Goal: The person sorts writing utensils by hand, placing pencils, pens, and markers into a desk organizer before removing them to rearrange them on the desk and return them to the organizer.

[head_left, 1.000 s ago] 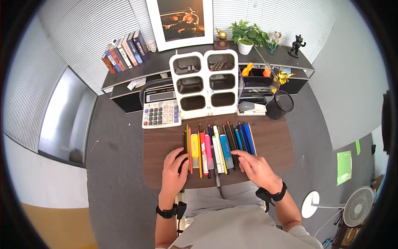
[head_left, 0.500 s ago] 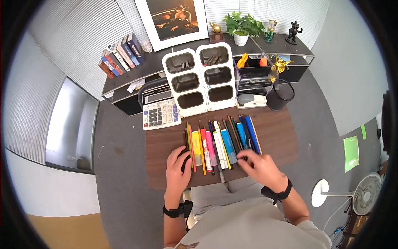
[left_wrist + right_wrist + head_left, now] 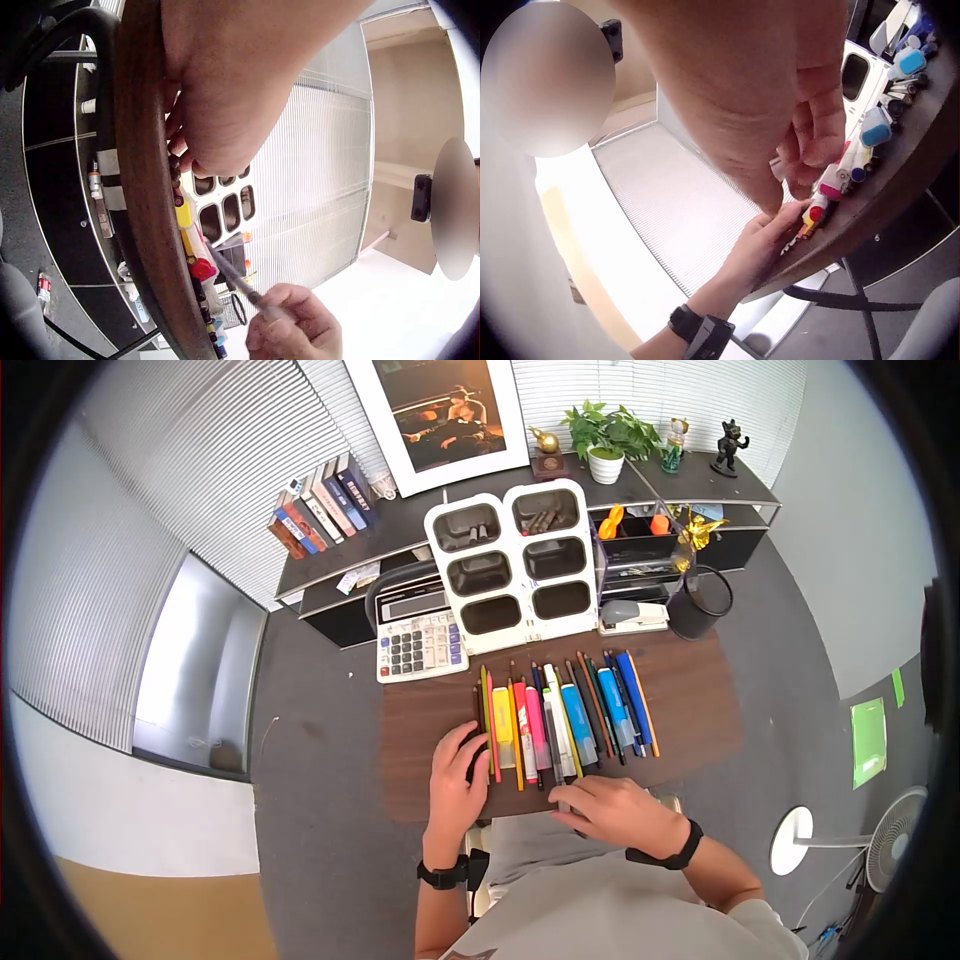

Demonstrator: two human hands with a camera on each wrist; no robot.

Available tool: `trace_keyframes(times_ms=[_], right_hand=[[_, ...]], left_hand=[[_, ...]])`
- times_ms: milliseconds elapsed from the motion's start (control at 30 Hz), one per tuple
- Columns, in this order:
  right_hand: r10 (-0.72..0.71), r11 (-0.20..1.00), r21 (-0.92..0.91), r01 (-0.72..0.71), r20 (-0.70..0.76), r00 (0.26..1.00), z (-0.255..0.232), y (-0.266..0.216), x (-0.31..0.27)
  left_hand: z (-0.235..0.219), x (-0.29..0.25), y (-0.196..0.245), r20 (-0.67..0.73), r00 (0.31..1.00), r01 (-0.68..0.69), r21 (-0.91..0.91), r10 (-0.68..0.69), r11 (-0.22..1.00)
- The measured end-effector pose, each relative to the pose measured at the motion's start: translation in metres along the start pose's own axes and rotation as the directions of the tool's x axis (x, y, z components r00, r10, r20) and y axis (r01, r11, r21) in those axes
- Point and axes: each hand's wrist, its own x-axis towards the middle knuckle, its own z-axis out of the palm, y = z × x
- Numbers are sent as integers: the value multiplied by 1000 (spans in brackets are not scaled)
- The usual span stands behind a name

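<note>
A row of pens, pencils and markers lies side by side on the brown wooden board (image 3: 690, 710), among them a yellow highlighter (image 3: 503, 715), a pink highlighter (image 3: 538, 728) and two blue highlighters, one (image 3: 577, 712) near the white markers (image 3: 560, 710). My left hand (image 3: 458, 785) rests at the row's left end, fingers bent loosely against the outermost pencils. At the board's near edge my right hand (image 3: 625, 818) pinches a grey pen (image 3: 234, 277) between thumb and fingers, plainest in the left wrist view. That pen slants up from the row there.
Behind the row stands a white six-compartment organizer (image 3: 526, 615) with a few dark sticks in its top compartments. A calculator (image 3: 422, 650) is on its left; a stapler (image 3: 635, 617) and a black mesh cup (image 3: 700, 605) are on its right. Books (image 3: 325, 505) line the shelf behind.
My right hand has moved from the row's right part leftward and nearer to me, and now pinches the grey pen. My left hand stays at the row's left end.
</note>
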Motion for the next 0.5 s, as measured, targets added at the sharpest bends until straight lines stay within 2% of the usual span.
trace_keyframes(times_ms=[100,333,400,500], right_hand=[[-32,993,111,40,-70,997,4,-3,5],[-38,993,105,46,-82,996,27,8,31],[-24,995,94,33,-97,995,30,8,35],[75,989,132,-63,-89,993,33,8,35]], left_hand=[[0,0,-1,4,1000,-13,16,13,1000],[0,-1,-2,4,999,-35,19,35,999],[1,-1,-1,2,999,-34,14,34,999],[2,-1,-2,-8,999,-50,30,50,998]])
